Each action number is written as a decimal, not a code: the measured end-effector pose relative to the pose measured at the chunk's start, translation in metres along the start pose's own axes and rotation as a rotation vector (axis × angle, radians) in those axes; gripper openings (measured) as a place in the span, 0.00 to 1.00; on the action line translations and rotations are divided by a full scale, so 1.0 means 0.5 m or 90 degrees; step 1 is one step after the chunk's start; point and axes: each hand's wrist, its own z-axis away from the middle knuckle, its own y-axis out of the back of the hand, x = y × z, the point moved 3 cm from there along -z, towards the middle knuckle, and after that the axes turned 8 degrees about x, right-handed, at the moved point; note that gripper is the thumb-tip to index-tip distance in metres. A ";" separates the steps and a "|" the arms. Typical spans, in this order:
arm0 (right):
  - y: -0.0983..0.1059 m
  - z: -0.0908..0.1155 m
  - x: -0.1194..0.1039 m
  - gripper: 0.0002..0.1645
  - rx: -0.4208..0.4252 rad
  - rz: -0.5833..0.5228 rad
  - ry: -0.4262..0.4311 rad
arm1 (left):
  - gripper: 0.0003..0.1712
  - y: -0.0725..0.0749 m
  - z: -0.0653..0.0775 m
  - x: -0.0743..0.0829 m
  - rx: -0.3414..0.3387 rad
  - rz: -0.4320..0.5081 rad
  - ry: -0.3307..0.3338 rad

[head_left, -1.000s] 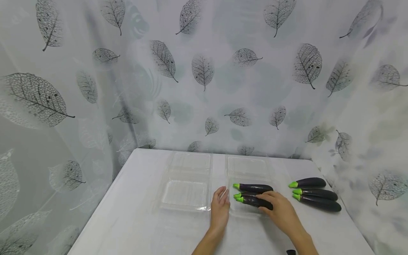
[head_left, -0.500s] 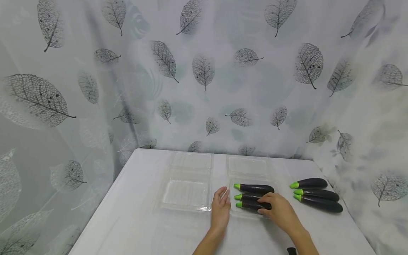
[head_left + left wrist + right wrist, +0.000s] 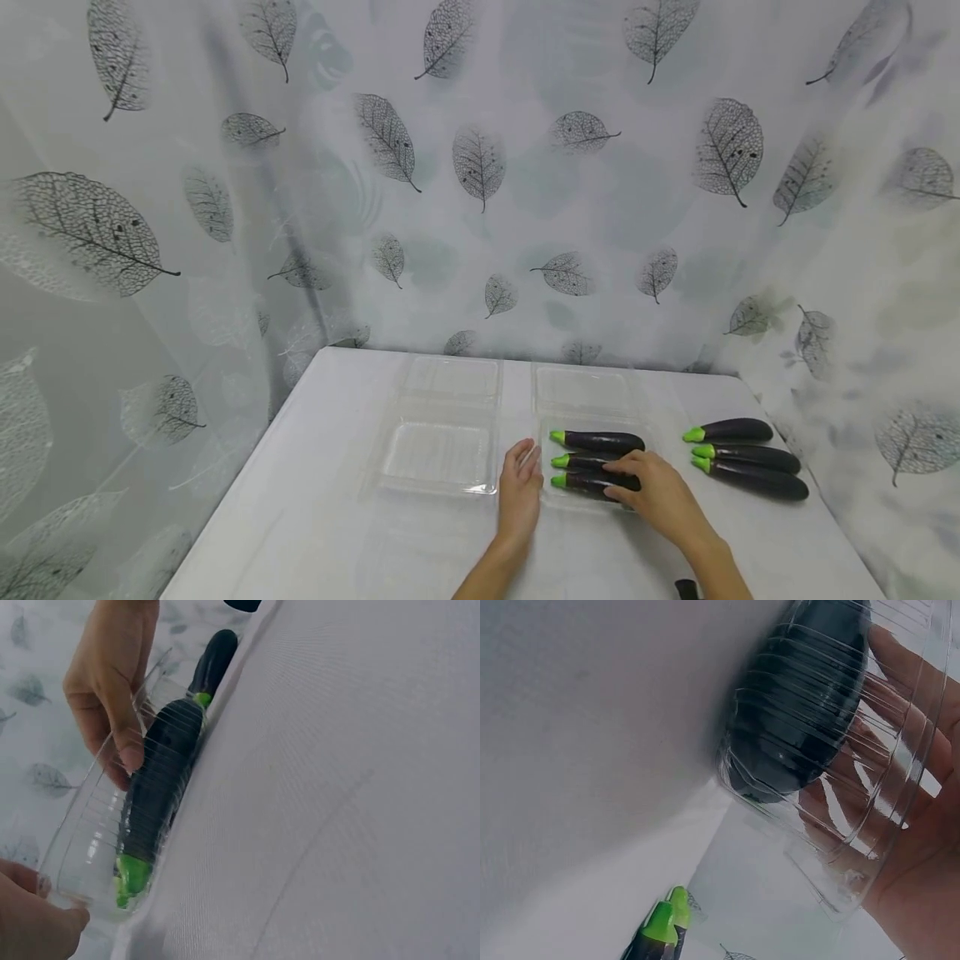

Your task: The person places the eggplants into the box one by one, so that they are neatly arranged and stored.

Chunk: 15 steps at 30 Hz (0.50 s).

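Three dark eggplants lie side by side in the tray half of a clear plastic clamshell container [image 3: 86, 817]. My left hand [image 3: 519, 492] is at the container's left side; in the left wrist view its thumb and fingers pinch the corner rim. Reaching in from the right, my right hand [image 3: 660, 500] holds the nearest eggplant [image 3: 587, 482] by its thick end, thumb on the near side and fingers over the top. The middle eggplant [image 3: 579, 462] lies just behind, partly covered by those fingers. Farthest back is the third eggplant [image 3: 603, 443]. All their green stems point left.
A second clear clamshell container [image 3: 438, 454] lies opened flat on the left of the white table [image 3: 300, 517]. To the right rest three more eggplants [image 3: 750, 457]. A small dark object [image 3: 686, 588] shows by my right forearm. A leaf-print curtain [image 3: 480, 242] hangs behind.
The nearest eggplant has shifted toward me and slightly left, lying straighter, so more of the middle one shows. My right hand moved slightly with it; my left hand stayed in place.
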 end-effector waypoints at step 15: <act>0.049 -0.017 0.028 0.16 0.167 -0.034 0.037 | 0.36 -0.025 -0.030 0.006 0.028 -0.115 -0.033</act>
